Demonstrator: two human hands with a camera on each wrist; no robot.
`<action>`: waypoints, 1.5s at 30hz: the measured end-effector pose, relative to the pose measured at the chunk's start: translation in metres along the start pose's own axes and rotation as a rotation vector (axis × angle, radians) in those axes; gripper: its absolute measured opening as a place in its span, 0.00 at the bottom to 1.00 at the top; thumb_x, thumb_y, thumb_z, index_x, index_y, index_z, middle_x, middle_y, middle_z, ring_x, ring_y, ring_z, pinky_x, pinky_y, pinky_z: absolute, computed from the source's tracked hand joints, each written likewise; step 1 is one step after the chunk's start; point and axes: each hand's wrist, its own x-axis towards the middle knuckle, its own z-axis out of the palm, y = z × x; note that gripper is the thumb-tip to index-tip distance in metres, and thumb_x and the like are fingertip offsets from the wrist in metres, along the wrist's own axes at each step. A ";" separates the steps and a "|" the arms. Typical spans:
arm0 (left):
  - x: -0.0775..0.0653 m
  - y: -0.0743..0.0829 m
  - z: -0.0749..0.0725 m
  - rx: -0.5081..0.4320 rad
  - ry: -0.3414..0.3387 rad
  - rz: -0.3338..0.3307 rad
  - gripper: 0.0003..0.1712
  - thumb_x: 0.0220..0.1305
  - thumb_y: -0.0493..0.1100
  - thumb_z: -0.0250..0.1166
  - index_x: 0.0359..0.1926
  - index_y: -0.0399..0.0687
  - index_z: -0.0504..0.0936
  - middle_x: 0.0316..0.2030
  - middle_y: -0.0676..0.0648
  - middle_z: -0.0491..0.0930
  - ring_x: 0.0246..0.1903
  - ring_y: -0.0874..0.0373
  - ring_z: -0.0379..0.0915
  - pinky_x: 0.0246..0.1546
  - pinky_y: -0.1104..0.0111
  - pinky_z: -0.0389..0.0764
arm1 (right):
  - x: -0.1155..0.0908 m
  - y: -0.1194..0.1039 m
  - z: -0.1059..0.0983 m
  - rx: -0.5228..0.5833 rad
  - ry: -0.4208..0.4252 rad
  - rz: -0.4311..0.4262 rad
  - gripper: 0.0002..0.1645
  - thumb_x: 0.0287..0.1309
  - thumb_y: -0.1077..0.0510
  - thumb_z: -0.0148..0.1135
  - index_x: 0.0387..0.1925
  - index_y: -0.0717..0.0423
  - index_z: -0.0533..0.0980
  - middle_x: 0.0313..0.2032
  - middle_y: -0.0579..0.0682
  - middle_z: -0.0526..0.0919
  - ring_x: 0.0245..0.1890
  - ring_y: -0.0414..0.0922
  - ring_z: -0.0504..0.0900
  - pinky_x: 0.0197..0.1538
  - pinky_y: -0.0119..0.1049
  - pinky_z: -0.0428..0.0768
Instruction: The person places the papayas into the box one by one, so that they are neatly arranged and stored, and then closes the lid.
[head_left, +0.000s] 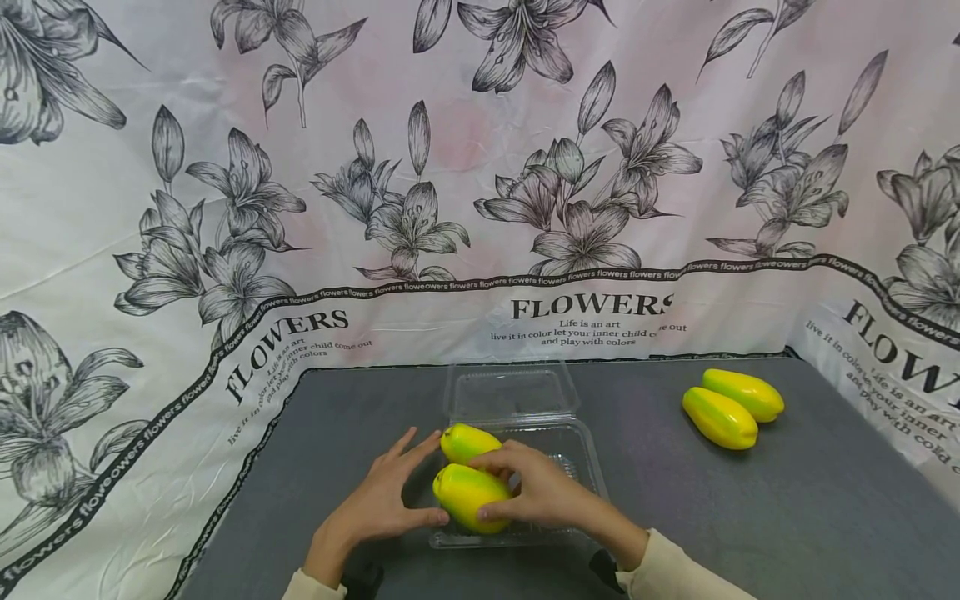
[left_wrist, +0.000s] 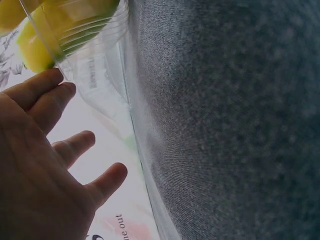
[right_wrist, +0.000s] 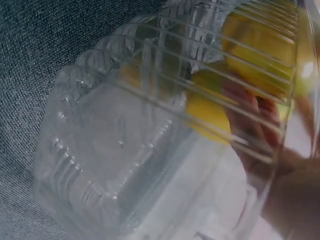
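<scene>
In the head view, a clear plastic clamshell box point(head_left: 592, 454) lies with its lid point(head_left: 512, 396) folded back. Two yellow-green papayas are at its left half, a rear papaya point(head_left: 467, 442) and a front papaya point(head_left: 463, 496). My right hand point(head_left: 543, 487) grips the front papaya, thumb on the near side and fingers over the top. The right wrist view shows these fingers through the box's ridged wall point(right_wrist: 165, 90). My left hand point(head_left: 386, 496) is at the box's left side with fingers spread. In the left wrist view its longer fingertips are right at the clear rim, close to a papaya point(left_wrist: 37, 47).
Two more yellow-green papayas, one in front point(head_left: 720, 418) and one behind point(head_left: 744, 394), lie side by side at the right of the dark grey table point(head_left: 660, 517). A white flower-printed cloth point(head_left: 420, 325) hangs behind the table and along its sides.
</scene>
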 end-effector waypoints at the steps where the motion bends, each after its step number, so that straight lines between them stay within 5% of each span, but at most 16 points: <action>1: 0.000 0.000 0.000 -0.003 -0.004 -0.001 0.60 0.52 0.70 0.75 0.80 0.70 0.54 0.81 0.47 0.51 0.80 0.31 0.38 0.59 0.20 0.55 | 0.000 0.000 0.001 0.000 -0.002 0.006 0.36 0.55 0.48 0.78 0.64 0.52 0.78 0.45 0.48 0.79 0.41 0.37 0.77 0.42 0.28 0.81; 11: -0.003 -0.003 -0.001 -0.030 -0.031 -0.013 0.62 0.49 0.67 0.78 0.80 0.73 0.52 0.82 0.44 0.46 0.78 0.26 0.39 0.57 0.19 0.57 | -0.001 0.000 0.007 0.010 -0.019 0.021 0.36 0.55 0.48 0.77 0.65 0.52 0.77 0.47 0.49 0.79 0.41 0.38 0.77 0.42 0.29 0.80; 26: -0.006 -0.002 0.004 0.006 -0.014 0.020 0.62 0.51 0.68 0.77 0.81 0.71 0.52 0.81 0.47 0.51 0.80 0.33 0.37 0.60 0.20 0.54 | -0.010 0.005 0.008 -0.044 -0.040 0.002 0.35 0.55 0.47 0.77 0.64 0.50 0.78 0.46 0.46 0.79 0.41 0.34 0.75 0.44 0.33 0.82; 31: -0.009 -0.001 0.008 0.010 -0.005 -0.001 0.62 0.50 0.69 0.76 0.80 0.73 0.53 0.81 0.45 0.49 0.78 0.28 0.40 0.58 0.19 0.57 | -0.013 0.007 0.008 -0.044 -0.036 -0.028 0.36 0.55 0.48 0.77 0.64 0.51 0.78 0.47 0.47 0.80 0.41 0.35 0.76 0.44 0.35 0.84; 45: -0.007 -0.001 0.007 0.011 -0.001 0.010 0.62 0.51 0.67 0.77 0.81 0.71 0.52 0.81 0.46 0.50 0.78 0.28 0.39 0.57 0.19 0.58 | -0.025 0.007 -0.009 0.023 0.018 -0.011 0.37 0.58 0.47 0.75 0.67 0.52 0.76 0.50 0.58 0.79 0.46 0.53 0.79 0.41 0.31 0.82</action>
